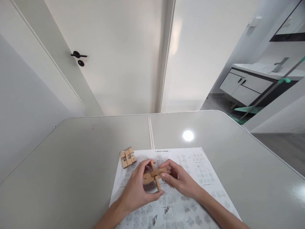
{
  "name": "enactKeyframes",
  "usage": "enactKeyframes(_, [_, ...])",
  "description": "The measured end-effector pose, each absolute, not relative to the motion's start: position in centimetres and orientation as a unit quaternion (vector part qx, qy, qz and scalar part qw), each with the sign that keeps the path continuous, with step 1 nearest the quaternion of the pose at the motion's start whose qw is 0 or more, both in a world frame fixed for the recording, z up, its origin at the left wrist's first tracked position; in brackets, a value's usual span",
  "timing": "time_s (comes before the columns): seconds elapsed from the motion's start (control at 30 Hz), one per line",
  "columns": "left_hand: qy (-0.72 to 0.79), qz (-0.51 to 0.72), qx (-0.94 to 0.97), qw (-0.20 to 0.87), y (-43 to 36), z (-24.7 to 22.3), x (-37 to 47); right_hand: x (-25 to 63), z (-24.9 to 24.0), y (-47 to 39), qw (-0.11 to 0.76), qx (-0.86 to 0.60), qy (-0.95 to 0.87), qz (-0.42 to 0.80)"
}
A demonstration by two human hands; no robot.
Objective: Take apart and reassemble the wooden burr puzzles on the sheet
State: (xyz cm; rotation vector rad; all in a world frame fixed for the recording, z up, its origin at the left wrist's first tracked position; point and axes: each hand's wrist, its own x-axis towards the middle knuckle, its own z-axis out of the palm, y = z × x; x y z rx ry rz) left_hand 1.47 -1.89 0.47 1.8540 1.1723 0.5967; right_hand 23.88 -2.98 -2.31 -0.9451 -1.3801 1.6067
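Note:
My left hand [138,190] holds a wooden puzzle piece assembly [155,173] made of crossing bars, its thumb at the lower end of a round rod and its fingers near the upper end. My right hand [178,178] pinches the right end of the same assembly between thumb and fingers. The assembly is above a printed sheet [200,159] with rows of small grey diagrams. At the sheet's upper left corner lies a second wooden puzzle [128,157] of interlocking blocks, touched by neither hand.
The grey table [71,165] has a seam down its middle and a bright light reflection at right. Behind it stand a white door [119,57] with a black handle and, at far right, a sink cabinet [247,84].

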Motion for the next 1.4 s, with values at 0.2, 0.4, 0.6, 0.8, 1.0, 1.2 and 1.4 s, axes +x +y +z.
enactKeyframes(0.2, [0.466,0.236,0.742,0.420,-1.9,0.7,1.5,23.8,-2.5,-3.1,0.400,-0.383,-0.548,0.627])
enactKeyframes(0.4, [0.466,0.233,0.746,0.415,-2.0,0.6,1.4,23.9,-2.4,-3.1,0.405,-0.407,-0.555,0.602])
enactKeyframes(0.6, [0.464,0.237,0.749,0.409,-2.1,0.4,1.5,24.0,-2.3,-3.0,0.403,-0.406,-0.551,0.607])
enactKeyframes(0.8, [0.464,0.250,0.747,0.405,-2.1,0.2,1.4,24.1,-2.4,-3.0,0.421,-0.374,-0.524,0.639])
enactKeyframes(1.0, [0.468,0.262,0.738,0.409,-2.1,0.2,1.4,24.5,-2.0,-2.7,0.453,-0.362,-0.499,0.643])
enactKeyframes(1.2, [0.476,0.276,0.740,0.386,-2.1,0.5,1.5,25.2,-1.6,-2.2,0.531,-0.460,-0.440,0.560])
enactKeyframes(1.4, [0.489,0.296,0.734,0.368,-2.0,0.4,1.5,25.2,-2.8,-1.9,0.453,-0.580,-0.550,0.394])
